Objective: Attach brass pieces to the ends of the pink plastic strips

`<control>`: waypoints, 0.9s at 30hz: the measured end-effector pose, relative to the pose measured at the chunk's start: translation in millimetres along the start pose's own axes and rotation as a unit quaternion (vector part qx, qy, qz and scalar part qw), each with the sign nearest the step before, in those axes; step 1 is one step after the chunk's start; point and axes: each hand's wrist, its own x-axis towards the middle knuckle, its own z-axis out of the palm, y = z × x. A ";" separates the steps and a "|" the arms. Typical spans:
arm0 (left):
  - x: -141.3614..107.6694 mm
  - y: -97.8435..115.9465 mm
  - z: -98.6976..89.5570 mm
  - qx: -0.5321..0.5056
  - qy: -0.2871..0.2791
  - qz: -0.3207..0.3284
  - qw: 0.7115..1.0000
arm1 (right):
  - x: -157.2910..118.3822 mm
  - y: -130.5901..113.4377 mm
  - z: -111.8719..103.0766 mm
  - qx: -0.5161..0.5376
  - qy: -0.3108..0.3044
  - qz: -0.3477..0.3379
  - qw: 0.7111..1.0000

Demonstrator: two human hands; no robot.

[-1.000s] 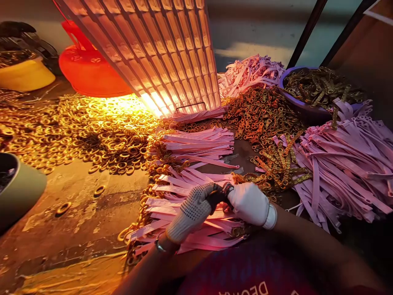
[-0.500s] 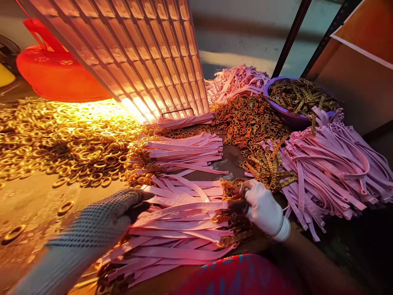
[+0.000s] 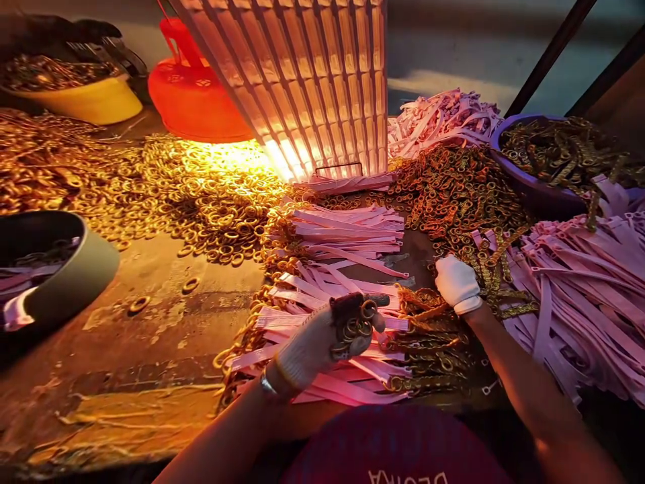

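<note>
My left hand (image 3: 330, 336), in a light knitted glove with dark fingers, is turned palm up above the pink straps (image 3: 347, 386). Several gold rings (image 3: 355, 326) lie in its palm, with the fingers partly curled round them. Also gloved, in white, my right hand (image 3: 457, 282) is closed at the edge of the heap of gold chain pieces (image 3: 453, 195). Its fingertips are hidden, so what they pinch does not show. Just below it, chain tabs (image 3: 438, 336) stick out from the right ends of the straps; gold rings line their left ends.
Loose gold rings (image 3: 201, 188) are heaped under a lit red lamp (image 3: 199, 101) beside a ribbed panel (image 3: 322, 87). A purple basin (image 3: 524, 178) and more pink straps (image 3: 579, 282) stand right. At left are a yellow tub (image 3: 105, 101) and a dark round container (image 3: 95, 269).
My view has swung left, bringing the tub and round container in. My left hand has moved over the straps and turned palm up, showing rings. My right hand has shifted up toward the chain heap.
</note>
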 end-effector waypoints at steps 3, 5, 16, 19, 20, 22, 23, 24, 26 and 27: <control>-4.8 -1.8 3.9 0.021 0.066 0.032 0.997 | -8.0 10.9 -4.4 0.024 0.020 -0.050 0.998; -5.1 -5.7 5.7 0.028 0.101 0.042 0.994 | -20.3 11.5 -10.6 0.065 0.049 -0.096 0.992; 6.6 -21.8 31.4 0.071 0.107 -0.023 0.991 | -98.8 -49.0 -36.8 0.104 0.167 -0.362 0.911; 5.5 -24.6 38.9 0.064 0.130 -0.005 0.989 | -100.8 -47.4 -34.2 0.069 0.186 -0.352 0.915; 4.8 -25.9 40.6 0.054 0.136 0.021 0.989 | -101.6 -45.8 -33.3 0.052 0.181 -0.344 0.920; 2.6 -28.3 44.3 0.070 0.130 0.078 0.986 | -104.1 -42.9 -31.3 0.031 0.167 -0.332 0.928; 1.0 -29.2 46.3 0.102 0.126 0.101 0.982 | -105.8 -41.9 -30.0 0.036 0.162 -0.332 0.929; -0.6 -29.9 48.3 0.145 0.124 0.119 0.974 | -107.7 -41.4 -28.4 0.051 0.162 -0.333 0.928; -3.3 -31.1 51.4 0.225 0.138 0.149 0.953 | -111.5 -41.3 -24.7 0.096 0.175 -0.325 0.924; -4.0 -31.8 52.1 0.250 0.150 0.164 0.943 | -113.0 -41.7 -22.8 0.119 0.183 -0.316 0.923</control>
